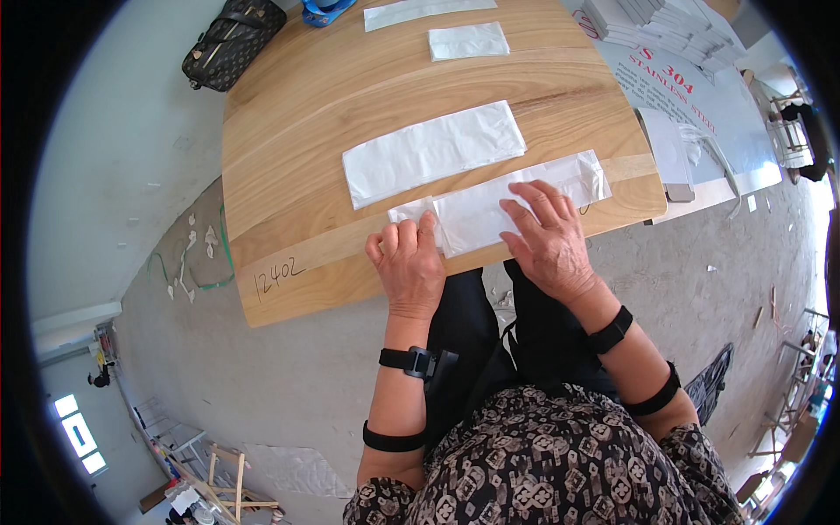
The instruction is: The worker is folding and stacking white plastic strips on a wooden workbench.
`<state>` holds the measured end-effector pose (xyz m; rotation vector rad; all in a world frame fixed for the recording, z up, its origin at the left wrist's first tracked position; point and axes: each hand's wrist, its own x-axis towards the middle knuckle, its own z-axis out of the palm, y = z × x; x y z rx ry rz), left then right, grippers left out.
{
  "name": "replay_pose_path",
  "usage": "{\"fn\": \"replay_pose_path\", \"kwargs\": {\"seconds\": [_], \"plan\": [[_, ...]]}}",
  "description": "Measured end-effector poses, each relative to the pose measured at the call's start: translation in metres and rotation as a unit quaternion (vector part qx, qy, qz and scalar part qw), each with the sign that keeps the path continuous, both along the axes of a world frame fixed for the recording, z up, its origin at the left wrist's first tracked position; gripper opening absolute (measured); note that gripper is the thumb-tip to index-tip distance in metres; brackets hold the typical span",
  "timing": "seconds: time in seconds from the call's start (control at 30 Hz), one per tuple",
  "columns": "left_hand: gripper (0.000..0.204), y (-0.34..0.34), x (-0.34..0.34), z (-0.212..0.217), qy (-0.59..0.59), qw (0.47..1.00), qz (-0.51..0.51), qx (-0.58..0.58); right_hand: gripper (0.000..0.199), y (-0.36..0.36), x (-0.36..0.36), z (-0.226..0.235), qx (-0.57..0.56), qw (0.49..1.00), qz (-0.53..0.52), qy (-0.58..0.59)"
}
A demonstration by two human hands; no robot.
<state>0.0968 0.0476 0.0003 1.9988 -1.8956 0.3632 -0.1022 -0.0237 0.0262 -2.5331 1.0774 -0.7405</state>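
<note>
— At the near edge of the wooden table [289, 140], what is being held?

— A flat white plastic bag [512, 203] is pinned there. The right hand [551, 241] is laid open across its middle, fingers spread and flat, nothing gripped, so that the film is kept from sliding. The left hand [407, 262] is curled at the bag's left end, where the folded corner [411, 213] appears to be pinched between thumb and fingers, though the pinch itself is hidden by the knuckles.

— And what is kept around it?

— A second, larger plastic bag [433, 150] is laid flat just beyond, near but apart, seemingly set out of the way. A smaller folded bag [468, 40] and a long white strip [427, 10] are placed well apart at the far end. A dark patterned handbag [232, 42] is seen off the far left corner, and a stack of white sheets [669, 22] on the neighbouring surface to the right.
</note>
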Motion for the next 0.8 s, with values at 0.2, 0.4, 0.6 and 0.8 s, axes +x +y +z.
{"fn": "replay_pose_path", "kwargs": {"seconds": [0.2,0.4,0.6,0.8], "plan": [[0.035,0.002,0.001,0.003,0.048,0.999,0.008,-0.001,0.027,-0.032,-0.021,-0.009,0.019,0.974,-0.208,-0.089],[0.024,0.003,0.007,-0.008,0.114,0.992,0.015,-0.059,0.018,-0.012,0.005,0.004,0.043,0.997,0.032,-0.06],[0.015,0.001,0.009,-0.005,0.153,0.985,0.019,-0.081,0.023,0.011,0.036,-0.003,0.074,0.995,0.056,-0.045],[0.014,0.0,0.013,-0.007,0.181,0.98,0.028,-0.071,0.033,0.013,0.049,-0.005,0.055,0.996,0.072,-0.021]]}}
